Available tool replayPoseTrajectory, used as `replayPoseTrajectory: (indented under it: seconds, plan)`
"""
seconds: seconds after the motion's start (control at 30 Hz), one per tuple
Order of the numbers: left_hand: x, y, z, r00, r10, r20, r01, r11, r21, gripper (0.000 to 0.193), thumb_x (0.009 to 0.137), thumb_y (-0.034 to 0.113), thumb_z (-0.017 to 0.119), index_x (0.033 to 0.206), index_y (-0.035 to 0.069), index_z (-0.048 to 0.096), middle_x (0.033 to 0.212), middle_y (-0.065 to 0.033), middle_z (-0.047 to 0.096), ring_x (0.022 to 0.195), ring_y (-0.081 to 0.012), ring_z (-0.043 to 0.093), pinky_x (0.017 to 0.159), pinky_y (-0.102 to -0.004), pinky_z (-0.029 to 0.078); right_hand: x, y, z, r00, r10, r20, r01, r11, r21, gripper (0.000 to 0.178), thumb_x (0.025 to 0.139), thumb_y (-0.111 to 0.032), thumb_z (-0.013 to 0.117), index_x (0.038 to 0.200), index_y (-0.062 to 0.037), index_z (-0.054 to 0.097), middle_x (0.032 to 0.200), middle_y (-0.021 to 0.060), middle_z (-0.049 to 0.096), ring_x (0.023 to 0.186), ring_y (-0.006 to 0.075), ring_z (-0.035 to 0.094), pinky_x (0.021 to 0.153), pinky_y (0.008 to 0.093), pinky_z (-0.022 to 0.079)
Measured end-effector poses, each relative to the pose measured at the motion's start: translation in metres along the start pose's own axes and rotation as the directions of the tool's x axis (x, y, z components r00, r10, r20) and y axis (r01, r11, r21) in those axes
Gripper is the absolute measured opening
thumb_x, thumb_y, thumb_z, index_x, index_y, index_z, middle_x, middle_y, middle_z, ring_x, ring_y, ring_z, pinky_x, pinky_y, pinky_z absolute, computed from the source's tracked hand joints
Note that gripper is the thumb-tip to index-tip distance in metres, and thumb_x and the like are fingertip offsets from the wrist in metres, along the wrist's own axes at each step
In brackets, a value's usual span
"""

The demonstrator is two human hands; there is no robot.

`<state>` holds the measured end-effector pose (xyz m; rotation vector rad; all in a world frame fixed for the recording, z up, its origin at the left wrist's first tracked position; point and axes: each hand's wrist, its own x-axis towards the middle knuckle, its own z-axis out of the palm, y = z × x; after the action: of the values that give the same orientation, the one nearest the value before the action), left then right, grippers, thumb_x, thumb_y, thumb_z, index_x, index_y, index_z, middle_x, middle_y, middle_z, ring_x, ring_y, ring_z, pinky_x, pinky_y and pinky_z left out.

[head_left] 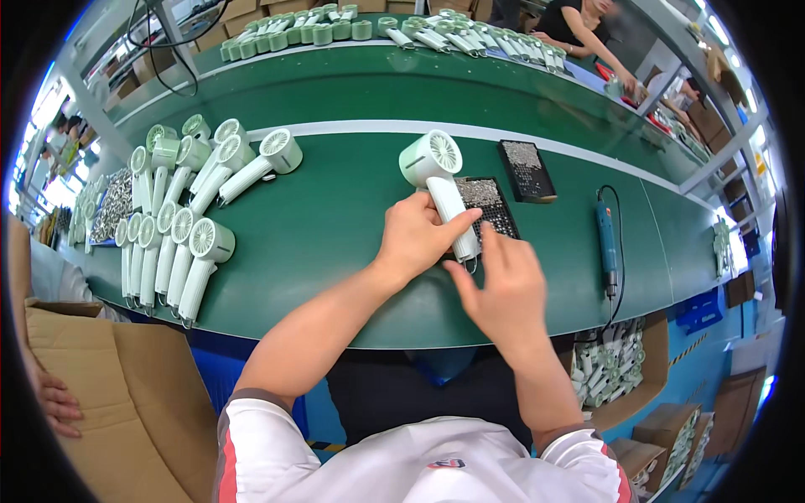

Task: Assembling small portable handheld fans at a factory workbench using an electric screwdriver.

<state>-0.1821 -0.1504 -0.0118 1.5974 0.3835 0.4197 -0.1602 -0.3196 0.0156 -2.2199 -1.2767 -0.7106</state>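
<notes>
My left hand (411, 237) is closed around the handle of a pale green and white handheld fan (448, 203), whose round head tilts up and away from me. A small wire loop hangs at the handle's lower end. Beside that end, my right hand (508, 289) is slightly blurred, its thumb and index finger apart and nothing visible between them. Partly behind the fan and my fingers lies a black tray (510, 225) holding small metal parts. Farther back to the right sits a second black tray (537, 199) with similar parts.
Several handheld fans (201, 251) lie in rows at the left, near a box of metal parts (113, 210). A teal electric screwdriver (605, 230) with a black cord rests right. Cardboard boxes (126, 394) flank the bench. More fans (453, 38) and another person (579, 29) are beyond.
</notes>
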Motion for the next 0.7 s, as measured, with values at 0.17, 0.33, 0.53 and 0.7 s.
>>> replayPoseTrajectory:
  seconds: [0.17,0.33,0.53,0.7]
  plan:
    - [-0.010,0.028,0.002,0.994,0.073,-0.082,-0.047,0.956,0.290,0.050,0.081,0.036,0.090,0.097,-0.007,0.070,0.077,-0.0091,0.076,0.067,-0.0087,0.069,0.062,-0.0253,0.055,0.001,0.000,0.027,0.998,0.014,-0.061,-0.016,0.999,-0.046,0.047,0.084,-0.015,0.082,0.120,0.0099,0.066,0.093,0.0177,0.067,0.082,0.0319,0.066,0.073,0.0382,0.055]
    - [-0.028,0.095,-0.042,0.949,-0.240,0.205,0.166,0.932,0.322,0.047,0.089,0.038,0.081,0.079,-0.007,0.071,0.063,-0.0111,0.070,0.052,-0.0160,0.068,0.048,-0.0286,0.054,-0.005,0.001,-0.002,0.914,0.349,0.209,-0.405,0.729,0.552,0.030,0.098,-0.014,0.069,0.112,0.0120,0.069,0.083,0.0164,0.072,0.065,0.0177,0.067,0.058,0.0302,0.052]
    - [0.030,0.069,-0.121,0.818,0.058,0.573,-0.401,0.770,0.495,0.076,0.070,0.006,0.085,0.141,0.007,0.058,0.122,-0.0104,0.071,0.108,-0.0187,0.069,0.076,-0.0320,0.059,-0.034,0.005,-0.023,0.412,0.310,0.857,-0.794,-0.339,0.505,0.038,0.107,-0.023,0.055,0.114,0.0127,0.065,0.094,0.0208,0.075,0.066,0.0167,0.065,0.056,0.0301,0.051]
    - [0.051,0.018,-0.093,0.644,0.068,0.762,-0.360,0.906,0.224,0.102,0.063,0.010,0.094,0.154,0.007,0.047,0.146,-0.0071,0.058,0.135,-0.0213,0.054,0.111,-0.0395,0.046,-0.054,0.014,-0.022,0.392,0.314,0.865,-0.784,-0.378,0.493,0.042,0.108,-0.026,0.053,0.115,0.0136,0.064,0.096,0.0229,0.075,0.064,0.0173,0.065,0.048,0.0294,0.050]
